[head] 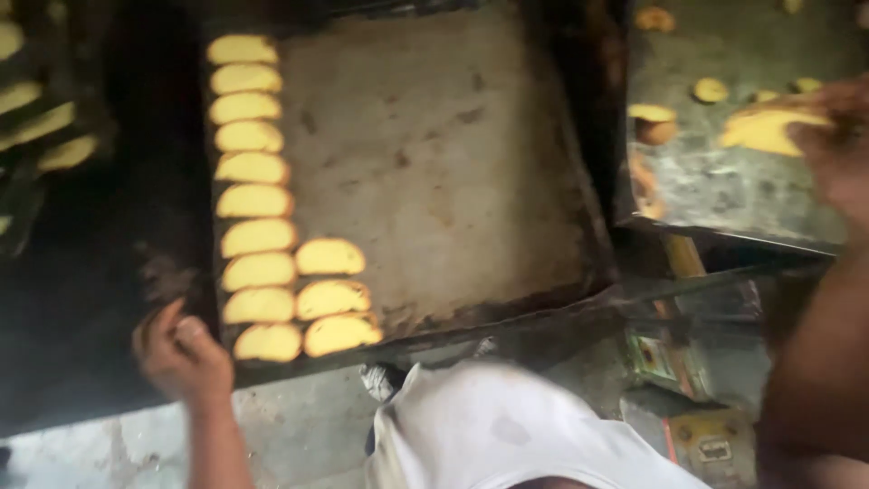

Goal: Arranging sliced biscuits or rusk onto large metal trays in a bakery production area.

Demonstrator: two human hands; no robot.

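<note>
Left hand is curled loosely at the near-left corner of the dark, worn metal baking tray. Right hand, blurred, grips pale slices. Oval yellow rusk slices lie crosswise, in a column running away along the tray's left edge.

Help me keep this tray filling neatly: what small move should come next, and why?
Probably carry the right hand, blurred over the yellow slices on the side tray, to the baking tray and lay a slice above the short second column. That column has three slices beside a full first column, and the left hand rests at the tray's near corner.
</note>
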